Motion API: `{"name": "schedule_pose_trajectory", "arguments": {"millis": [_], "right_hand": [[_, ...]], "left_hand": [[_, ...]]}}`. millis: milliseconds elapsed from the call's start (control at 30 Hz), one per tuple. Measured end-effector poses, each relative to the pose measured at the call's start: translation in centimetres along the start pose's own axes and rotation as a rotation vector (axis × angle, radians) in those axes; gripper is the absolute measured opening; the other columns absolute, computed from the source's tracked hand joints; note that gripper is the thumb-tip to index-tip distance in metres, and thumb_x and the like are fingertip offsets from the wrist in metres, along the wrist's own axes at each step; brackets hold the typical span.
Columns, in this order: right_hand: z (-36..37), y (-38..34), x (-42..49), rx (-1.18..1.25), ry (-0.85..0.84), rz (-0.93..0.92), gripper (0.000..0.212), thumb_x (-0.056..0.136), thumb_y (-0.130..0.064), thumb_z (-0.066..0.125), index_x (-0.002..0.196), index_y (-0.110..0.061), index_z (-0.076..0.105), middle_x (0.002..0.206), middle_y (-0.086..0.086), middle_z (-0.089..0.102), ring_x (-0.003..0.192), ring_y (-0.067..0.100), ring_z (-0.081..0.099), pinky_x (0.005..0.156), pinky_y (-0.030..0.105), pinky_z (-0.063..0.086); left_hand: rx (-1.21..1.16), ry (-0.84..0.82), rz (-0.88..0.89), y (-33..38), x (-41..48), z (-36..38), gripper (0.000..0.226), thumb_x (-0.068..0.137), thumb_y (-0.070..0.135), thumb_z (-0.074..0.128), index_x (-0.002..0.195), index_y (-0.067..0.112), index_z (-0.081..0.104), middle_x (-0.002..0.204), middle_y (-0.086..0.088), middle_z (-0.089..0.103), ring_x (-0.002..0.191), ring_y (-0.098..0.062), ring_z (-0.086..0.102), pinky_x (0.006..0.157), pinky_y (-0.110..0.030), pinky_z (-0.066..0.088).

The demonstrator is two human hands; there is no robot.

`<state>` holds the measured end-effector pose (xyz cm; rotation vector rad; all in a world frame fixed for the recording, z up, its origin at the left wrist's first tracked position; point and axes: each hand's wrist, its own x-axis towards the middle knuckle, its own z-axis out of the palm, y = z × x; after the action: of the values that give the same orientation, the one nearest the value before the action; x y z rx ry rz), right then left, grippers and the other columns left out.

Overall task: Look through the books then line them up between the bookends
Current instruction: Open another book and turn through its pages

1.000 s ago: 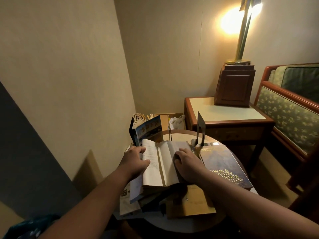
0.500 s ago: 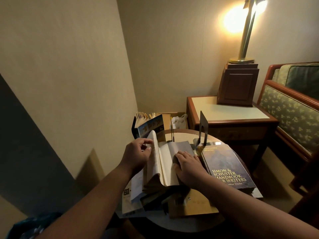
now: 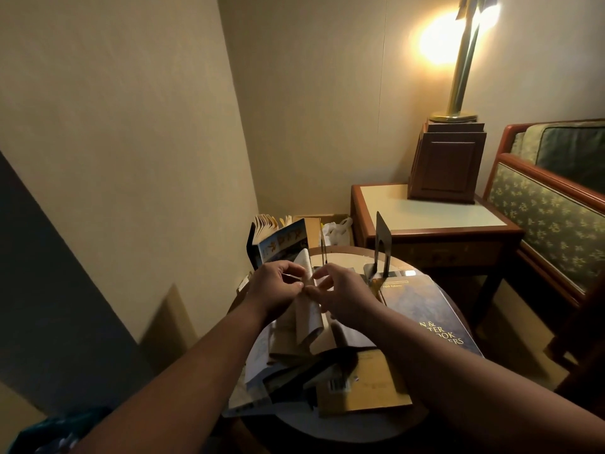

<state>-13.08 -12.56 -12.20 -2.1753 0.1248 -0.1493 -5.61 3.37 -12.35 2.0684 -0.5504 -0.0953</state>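
An open pale-paged book (image 3: 307, 317) lies on a pile of books on the small round table (image 3: 347, 430). My left hand (image 3: 278, 291) and my right hand (image 3: 340, 298) meet above it, both pinching a raised bunch of its pages. A blue writers' handbook (image 3: 425, 316) lies flat to the right. A yellow book (image 3: 370, 385) lies at the front of the pile. One dark metal bookend (image 3: 381, 247) stands at the back right, a thinner bookend (image 3: 324, 253) just left of it. A book with a picture cover (image 3: 281, 240) stands fanned open at the back left.
The wall runs close along the left. A wooden side table (image 3: 425, 221) with a lamp base box (image 3: 445, 165) stands behind the round table. An upholstered wooden-framed seat (image 3: 550, 217) is on the right. A white bag (image 3: 337, 229) sits in a box on the floor behind.
My right hand has lifted off the right page and joined my left hand. Both now hold a bunch of pages raised upright at the book's middle.
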Motion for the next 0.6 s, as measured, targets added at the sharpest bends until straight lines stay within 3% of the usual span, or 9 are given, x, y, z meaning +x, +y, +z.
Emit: {"name": "schedule_pose_trajectory", "arguments": {"millis": [100, 200, 300, 400, 500, 600], "right_hand": [[0.4, -0.5, 0.0, 0.073, 0.017, 0.076, 0.034, 0.093, -0.028, 0.069, 0.121, -0.017, 0.055, 0.099, 0.005, 0.067, 0.076, 0.016, 0.07, 0.052, 0.022, 0.053], [0.6, -0.3, 0.1, -0.029, 0.129, 0.041, 0.033, 0.096, -0.035, 0.064, 0.122, -0.016, 0.057, 0.098, 0.002, 0.065, 0.08, 0.011, 0.065, 0.059, 0.024, 0.055], [0.5, 0.1, 0.2, -0.14, 0.159, 0.044, 0.031, 0.094, -0.03, 0.065, 0.123, -0.018, 0.058, 0.105, 0.002, 0.063, 0.081, 0.009, 0.059, 0.06, 0.021, 0.053], [0.7, 0.4, -0.1, -0.283, 0.145, 0.029, 0.034, 0.093, -0.023, 0.066, 0.126, -0.019, 0.058, 0.123, 0.005, 0.058, 0.093, 0.015, 0.054, 0.073, 0.025, 0.055], [1.1, 0.7, -0.5, -0.417, 0.12, -0.062, 0.036, 0.093, -0.021, 0.063, 0.129, -0.022, 0.058, 0.127, 0.005, 0.051, 0.11, 0.022, 0.052, 0.088, 0.033, 0.054], [1.4, 0.6, -0.6, -0.526, 0.087, -0.162, 0.033, 0.096, -0.022, 0.06, 0.129, -0.023, 0.06, 0.13, 0.004, 0.051, 0.114, 0.022, 0.05, 0.09, 0.032, 0.051]], "left_hand": [[-0.04, -0.002, -0.018, -0.2, 0.3, 0.5, 0.021, 0.084, 0.007, 0.071, 0.101, 0.02, 0.072, 0.098, 0.003, 0.071, 0.097, -0.012, 0.067, 0.088, -0.039, 0.059], [-0.094, 0.0, -0.025, -0.2, 0.3, 0.9, 0.022, 0.085, 0.003, 0.069, 0.099, 0.019, 0.072, 0.098, 0.0, 0.072, 0.097, -0.014, 0.068, 0.09, -0.041, 0.058], [-0.027, 0.032, 0.043, -0.5, 0.1, 0.7, 0.019, 0.088, 0.009, 0.067, 0.104, 0.019, 0.071, 0.1, 0.003, 0.072, 0.098, -0.011, 0.067, 0.09, -0.037, 0.058], [0.073, 0.088, 0.088, -1.4, -0.3, -0.2, 0.02, 0.091, 0.016, 0.063, 0.106, 0.026, 0.07, 0.107, 0.007, 0.07, 0.104, -0.011, 0.064, 0.092, -0.035, 0.056], [0.207, 0.134, 0.155, -2.5, -0.7, -1.0, 0.021, 0.087, 0.021, 0.064, 0.103, 0.034, 0.068, 0.11, 0.012, 0.067, 0.107, -0.01, 0.062, 0.092, -0.033, 0.052], [0.299, 0.108, 0.203, -3.5, -1.4, -1.0, 0.027, 0.085, 0.013, 0.064, 0.107, 0.028, 0.068, 0.114, 0.012, 0.063, 0.109, -0.011, 0.059, 0.092, -0.028, 0.049]]}}
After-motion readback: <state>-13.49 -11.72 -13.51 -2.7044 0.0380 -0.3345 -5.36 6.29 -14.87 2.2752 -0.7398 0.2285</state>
